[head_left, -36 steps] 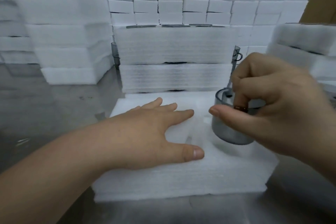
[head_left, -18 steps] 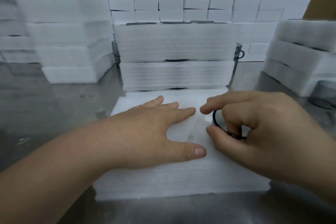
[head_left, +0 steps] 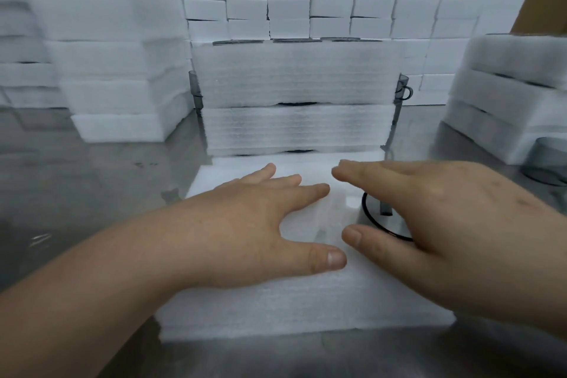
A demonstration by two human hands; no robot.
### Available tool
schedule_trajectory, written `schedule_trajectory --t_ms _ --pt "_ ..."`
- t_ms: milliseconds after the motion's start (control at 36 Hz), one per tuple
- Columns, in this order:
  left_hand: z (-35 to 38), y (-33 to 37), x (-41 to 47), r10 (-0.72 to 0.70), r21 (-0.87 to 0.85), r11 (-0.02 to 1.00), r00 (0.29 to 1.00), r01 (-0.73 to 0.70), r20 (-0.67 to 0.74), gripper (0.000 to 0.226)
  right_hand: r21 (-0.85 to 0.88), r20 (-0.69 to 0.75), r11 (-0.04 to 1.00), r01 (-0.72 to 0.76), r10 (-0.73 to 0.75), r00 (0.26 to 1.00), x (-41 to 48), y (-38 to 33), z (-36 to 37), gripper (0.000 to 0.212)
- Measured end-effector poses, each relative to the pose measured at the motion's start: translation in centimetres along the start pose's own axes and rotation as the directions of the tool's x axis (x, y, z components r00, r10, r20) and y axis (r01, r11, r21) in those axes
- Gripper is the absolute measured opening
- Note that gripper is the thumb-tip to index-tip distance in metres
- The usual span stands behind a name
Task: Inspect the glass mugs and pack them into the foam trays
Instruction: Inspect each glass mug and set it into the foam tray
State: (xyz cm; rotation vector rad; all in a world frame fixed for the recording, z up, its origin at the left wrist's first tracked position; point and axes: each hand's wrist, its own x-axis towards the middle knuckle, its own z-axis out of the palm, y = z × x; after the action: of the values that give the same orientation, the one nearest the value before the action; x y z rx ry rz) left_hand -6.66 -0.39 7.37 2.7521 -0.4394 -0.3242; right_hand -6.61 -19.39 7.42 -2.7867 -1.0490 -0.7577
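The right hand (head_left: 445, 224) has released and straightened its fingers over the glass mug (head_left: 379, 219), now sunk rim-deep at the right of the foam tray (head_left: 306, 310), which the left hand (head_left: 245, 224), fingers spread, presses steady.

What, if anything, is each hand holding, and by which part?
Nothing is gripped. The left hand lies flat on the foam tray; the right hand spreads open over the glass mug sunk in it.
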Motion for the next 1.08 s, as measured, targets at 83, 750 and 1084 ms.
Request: schedule_trajectory --t_ms 83,750,1084 --pt "0.1 0.1 -0.1 0.002 -0.015 1.000 1.000 -0.002 -0.009 0.070 -0.015 0.059 1.000 0.001 0.000 0.998 -0.1 0.2 0.1 0.049" --pt "0.2 0.0 0.0 -0.016 -0.005 1.000 1.000 0.016 -0.024 0.073 0.102 0.289 0.993 -0.066 0.034 0.957 0.7 -0.5 0.6 0.082" --pt "0.4 -0.6 0.3 0.022 0.076 0.997 1.000 -0.021 -0.011 0.109 0.161 0.620 0.987 0.009 -0.108 0.777 0.4 0.9 0.4 0.075"
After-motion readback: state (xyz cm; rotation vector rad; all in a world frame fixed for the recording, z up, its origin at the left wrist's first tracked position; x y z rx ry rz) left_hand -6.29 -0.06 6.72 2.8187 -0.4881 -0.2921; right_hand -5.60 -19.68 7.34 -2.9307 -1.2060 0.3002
